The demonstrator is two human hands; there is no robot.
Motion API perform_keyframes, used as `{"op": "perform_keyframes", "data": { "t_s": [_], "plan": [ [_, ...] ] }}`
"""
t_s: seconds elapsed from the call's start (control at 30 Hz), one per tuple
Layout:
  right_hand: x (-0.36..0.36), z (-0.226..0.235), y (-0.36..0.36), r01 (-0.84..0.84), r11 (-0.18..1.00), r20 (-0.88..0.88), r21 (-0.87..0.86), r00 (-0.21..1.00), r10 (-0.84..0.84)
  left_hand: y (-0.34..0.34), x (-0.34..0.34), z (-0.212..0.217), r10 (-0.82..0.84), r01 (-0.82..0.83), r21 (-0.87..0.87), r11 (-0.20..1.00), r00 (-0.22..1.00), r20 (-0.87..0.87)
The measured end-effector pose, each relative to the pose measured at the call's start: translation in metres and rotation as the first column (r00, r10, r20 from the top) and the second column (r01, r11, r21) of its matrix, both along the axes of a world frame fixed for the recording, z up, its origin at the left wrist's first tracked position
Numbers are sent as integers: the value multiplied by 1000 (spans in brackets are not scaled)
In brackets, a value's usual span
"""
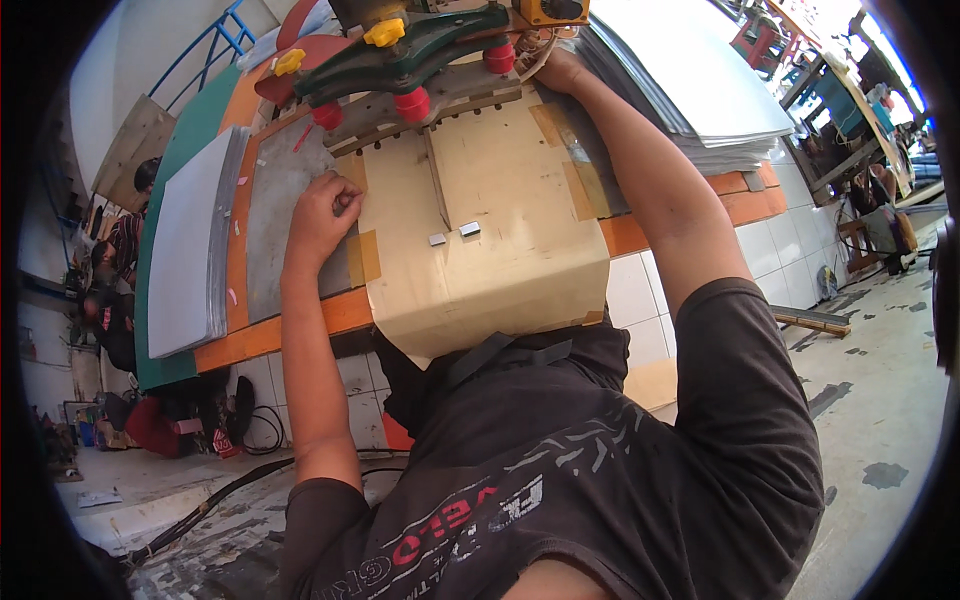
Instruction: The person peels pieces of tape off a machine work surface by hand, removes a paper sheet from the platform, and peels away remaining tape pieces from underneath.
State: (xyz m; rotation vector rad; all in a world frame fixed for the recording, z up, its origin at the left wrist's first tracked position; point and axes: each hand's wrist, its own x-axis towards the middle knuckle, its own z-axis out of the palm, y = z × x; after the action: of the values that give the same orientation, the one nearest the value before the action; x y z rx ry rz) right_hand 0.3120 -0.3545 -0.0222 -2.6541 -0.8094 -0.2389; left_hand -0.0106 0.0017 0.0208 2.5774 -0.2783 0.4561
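Note:
My left hand (325, 212) is curled closed above the left edge of a beige sheet (500, 260), and anything inside its fingers is hidden. My right hand (552, 68) reaches to the far right end of the green metal press arm (400, 55), where its fingers are partly covered by wiring and shadow. Brown tape strips (364, 258) run along the sheet's sides, and its near edge droops over the table toward my lap. Two small pale blocks, one (437, 240) beside the other (470, 230), lie on the sheet below a dark central slit (438, 180).
Yellow knobs (384, 33) and red cylinders (411, 105) are fixed to the press arm. A stack of white sheets (190, 250) stands on the left, and a taller stack (690, 75) on the right. An orange table edge (290, 332) fronts me. Another person (120, 260) is at far left.

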Motion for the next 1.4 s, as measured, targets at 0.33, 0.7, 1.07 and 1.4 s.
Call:
{"op": "perform_keyframes", "data": {
  "t_s": [0.33, 0.7, 1.07, 1.4],
  "plan": [
    [27, -31, -11, -12, 978, 38, 207, 999, 4, -2, 4, -6, -15, 11, 82, 997, 999, 49],
    [30, -36, -11, -31, 958, 56, 284, 998, 16, -2, 4, -7, 93, -98, 73, 993, 994, 63],
    [34, -39, -21, -41, 947, 63, 317, 998, 22, -9, 10, -6, 75, -78, -44, 996, 994, -76],
    [19, -35, -16, -36, 944, 46, 329, 999, 22, 1, 14, -19, 105, -105, 25, 994, 994, -5]
  ]
}}
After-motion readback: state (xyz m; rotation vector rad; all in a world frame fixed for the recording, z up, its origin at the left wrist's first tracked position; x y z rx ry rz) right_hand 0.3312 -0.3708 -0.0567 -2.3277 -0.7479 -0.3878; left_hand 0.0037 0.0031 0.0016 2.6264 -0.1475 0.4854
